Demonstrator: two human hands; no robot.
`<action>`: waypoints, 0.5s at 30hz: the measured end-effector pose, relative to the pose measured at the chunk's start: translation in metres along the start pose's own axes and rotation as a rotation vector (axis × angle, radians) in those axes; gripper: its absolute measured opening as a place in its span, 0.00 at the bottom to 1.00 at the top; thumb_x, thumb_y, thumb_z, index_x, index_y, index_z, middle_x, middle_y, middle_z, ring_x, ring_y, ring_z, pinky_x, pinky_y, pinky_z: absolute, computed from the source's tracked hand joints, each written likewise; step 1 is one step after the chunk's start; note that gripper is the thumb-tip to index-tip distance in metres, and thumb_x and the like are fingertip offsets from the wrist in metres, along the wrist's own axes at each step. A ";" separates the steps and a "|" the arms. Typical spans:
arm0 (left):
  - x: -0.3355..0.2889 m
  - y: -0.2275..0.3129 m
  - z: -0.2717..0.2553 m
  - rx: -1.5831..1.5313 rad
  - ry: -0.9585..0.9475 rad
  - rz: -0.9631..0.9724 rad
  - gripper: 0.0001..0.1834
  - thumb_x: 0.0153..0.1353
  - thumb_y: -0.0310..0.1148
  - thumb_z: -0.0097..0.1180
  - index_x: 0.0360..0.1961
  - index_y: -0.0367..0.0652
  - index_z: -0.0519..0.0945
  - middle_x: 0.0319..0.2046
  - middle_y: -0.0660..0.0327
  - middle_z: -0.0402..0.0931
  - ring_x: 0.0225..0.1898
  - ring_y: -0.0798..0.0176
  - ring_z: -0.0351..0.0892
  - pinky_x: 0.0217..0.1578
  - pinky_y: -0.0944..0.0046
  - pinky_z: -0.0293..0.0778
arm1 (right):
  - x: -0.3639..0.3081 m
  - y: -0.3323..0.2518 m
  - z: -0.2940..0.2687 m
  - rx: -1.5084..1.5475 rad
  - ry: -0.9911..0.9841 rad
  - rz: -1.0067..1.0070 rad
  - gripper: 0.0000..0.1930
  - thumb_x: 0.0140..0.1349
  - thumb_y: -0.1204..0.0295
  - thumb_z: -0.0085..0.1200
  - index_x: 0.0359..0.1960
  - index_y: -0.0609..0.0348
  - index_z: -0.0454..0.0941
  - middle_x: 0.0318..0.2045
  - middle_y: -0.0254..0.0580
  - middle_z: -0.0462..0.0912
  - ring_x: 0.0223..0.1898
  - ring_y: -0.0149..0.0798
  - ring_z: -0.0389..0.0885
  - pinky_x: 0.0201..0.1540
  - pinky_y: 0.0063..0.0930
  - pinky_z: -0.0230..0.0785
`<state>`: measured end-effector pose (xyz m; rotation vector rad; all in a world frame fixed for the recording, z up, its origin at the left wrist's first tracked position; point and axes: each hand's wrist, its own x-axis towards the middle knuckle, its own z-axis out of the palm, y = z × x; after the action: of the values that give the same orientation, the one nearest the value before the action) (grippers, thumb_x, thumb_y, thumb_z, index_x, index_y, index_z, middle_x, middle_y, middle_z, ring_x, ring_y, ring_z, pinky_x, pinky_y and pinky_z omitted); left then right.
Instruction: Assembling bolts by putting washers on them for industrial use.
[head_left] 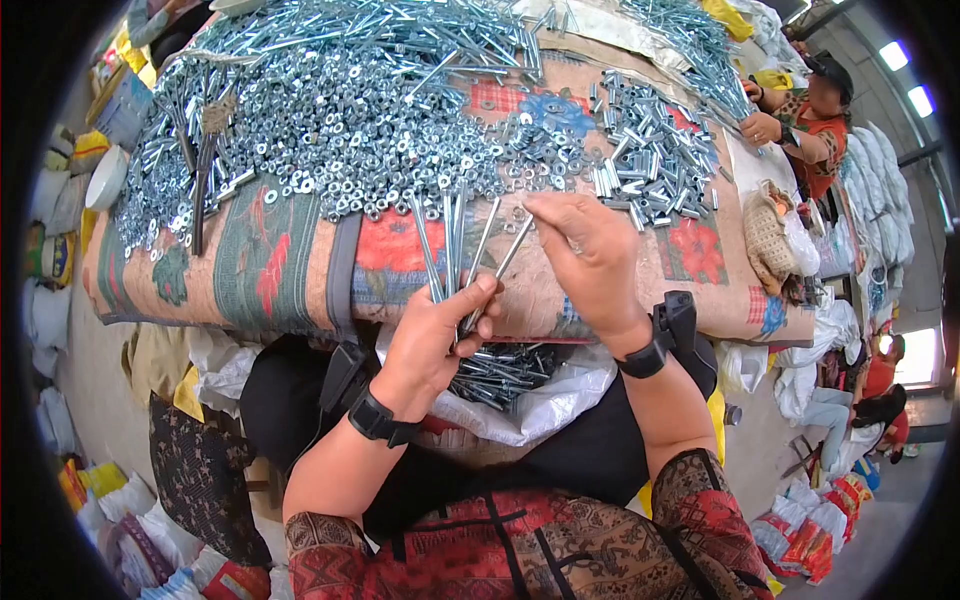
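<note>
Left hand is gripping fanned slim metal rods, fingers curling, thumb pressing, over the cloth-covered table's near edge. Right hand's thumb and forefinger are meeting at one rod's top; from here can't tell if pinching it. Hex nuts are lying beyond; open white sack is sitting below that edge.

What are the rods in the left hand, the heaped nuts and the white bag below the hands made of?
Rods: metal, perhaps plated steel, judging by bright silvery glints.
Nuts: metal too, shiny and bluish-silver, likely also plated.
Bag: probably woven plastic; white, with crisp folds and slight sheen, though cloth is possible.
</note>
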<state>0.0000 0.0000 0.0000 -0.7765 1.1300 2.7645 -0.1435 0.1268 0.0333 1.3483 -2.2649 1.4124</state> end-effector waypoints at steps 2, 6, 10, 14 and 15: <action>-0.001 0.000 0.002 -0.095 0.003 0.013 0.09 0.61 0.35 0.59 0.37 0.41 0.76 0.25 0.64 0.75 0.21 0.74 0.72 0.13 0.77 0.58 | 0.003 -0.004 -0.001 -0.165 0.029 -0.220 0.13 0.53 0.84 0.57 0.40 0.59 0.83 0.35 0.42 0.85 0.37 0.40 0.84 0.41 0.25 0.74; 0.002 0.003 -0.005 -0.117 0.047 0.079 0.08 0.62 0.34 0.58 0.37 0.40 0.77 0.25 0.64 0.75 0.21 0.74 0.72 0.14 0.79 0.58 | 0.003 -0.004 0.009 -0.058 -0.064 -0.128 0.11 0.55 0.83 0.57 0.41 0.62 0.82 0.34 0.41 0.85 0.37 0.34 0.83 0.41 0.24 0.74; 0.006 0.001 -0.006 -0.095 0.088 0.125 0.08 0.62 0.33 0.58 0.37 0.40 0.77 0.25 0.64 0.76 0.21 0.74 0.73 0.14 0.78 0.58 | 0.000 0.016 0.021 0.302 -0.038 0.281 0.10 0.59 0.80 0.56 0.43 0.64 0.81 0.36 0.39 0.85 0.38 0.28 0.82 0.42 0.21 0.74; 0.007 0.003 -0.008 -0.144 0.089 0.118 0.09 0.61 0.33 0.58 0.37 0.39 0.77 0.25 0.63 0.76 0.22 0.74 0.73 0.14 0.78 0.58 | 0.006 0.044 0.005 0.211 -0.002 0.405 0.12 0.59 0.77 0.57 0.45 0.64 0.80 0.38 0.38 0.84 0.38 0.27 0.81 0.43 0.20 0.73; 0.007 0.003 -0.010 -0.166 0.069 0.112 0.09 0.61 0.33 0.58 0.37 0.39 0.77 0.25 0.63 0.76 0.22 0.74 0.73 0.14 0.78 0.58 | 0.006 0.047 0.002 0.100 0.002 0.437 0.12 0.59 0.76 0.58 0.45 0.64 0.80 0.38 0.38 0.84 0.39 0.26 0.81 0.44 0.19 0.73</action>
<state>-0.0024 -0.0101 -0.0070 -0.8560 0.9941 2.9772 -0.1815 0.1287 0.0048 0.9030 -2.6299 1.6668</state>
